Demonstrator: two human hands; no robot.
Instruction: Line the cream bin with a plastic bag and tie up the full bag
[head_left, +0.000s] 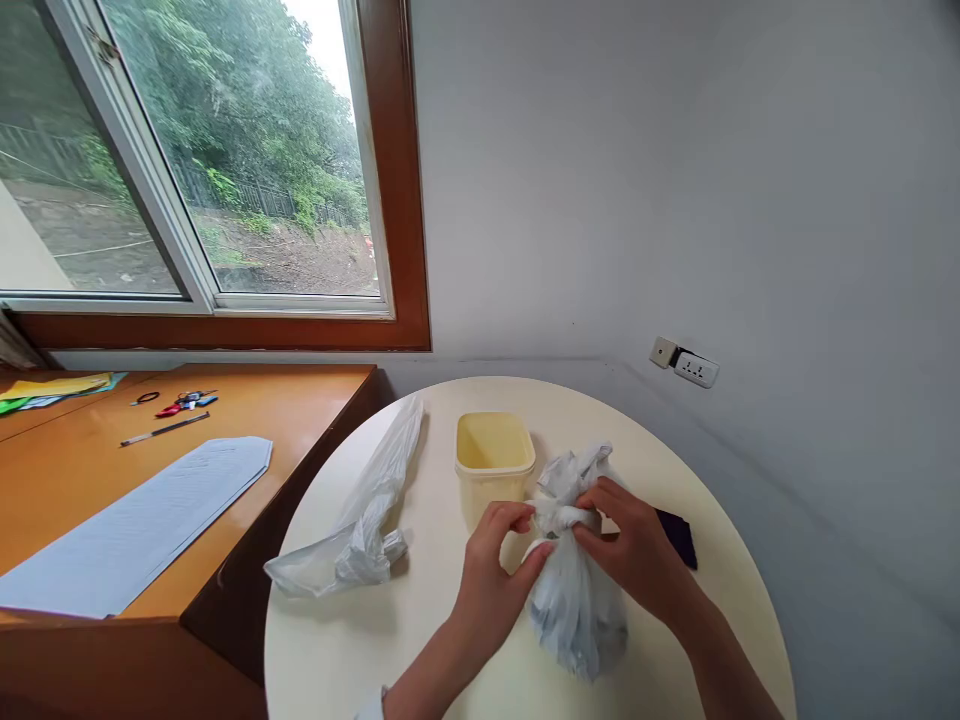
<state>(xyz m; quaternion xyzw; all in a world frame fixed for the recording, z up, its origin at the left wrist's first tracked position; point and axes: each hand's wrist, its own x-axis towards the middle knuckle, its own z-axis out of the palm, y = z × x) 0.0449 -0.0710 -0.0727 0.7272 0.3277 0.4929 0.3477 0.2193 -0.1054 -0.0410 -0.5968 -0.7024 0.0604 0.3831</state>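
Note:
A white plastic bag (579, 615) stands on the round table, its lower part bulging and its neck gathered into a knot. What fills it is hidden by the plastic. My left hand (487, 572) is at the left side of the knot, with curled fingers and thumb gripping the plastic there. On the other side, my right hand (630, 535) pinches the knot between thumb and fingers. Loose bag ends stick up beyond the knot. Just behind my left hand is a pale yellow, open-topped plastic container (495, 480).
Another crumpled plastic bag (364, 530) lies at the left of the round table (315, 650). A dark item (679, 538) sits partly behind my right hand. Papers (150, 530), a pen (165, 430) and keys (191, 400) lie on the brown desk (315, 400). The wall has a socket (696, 369).

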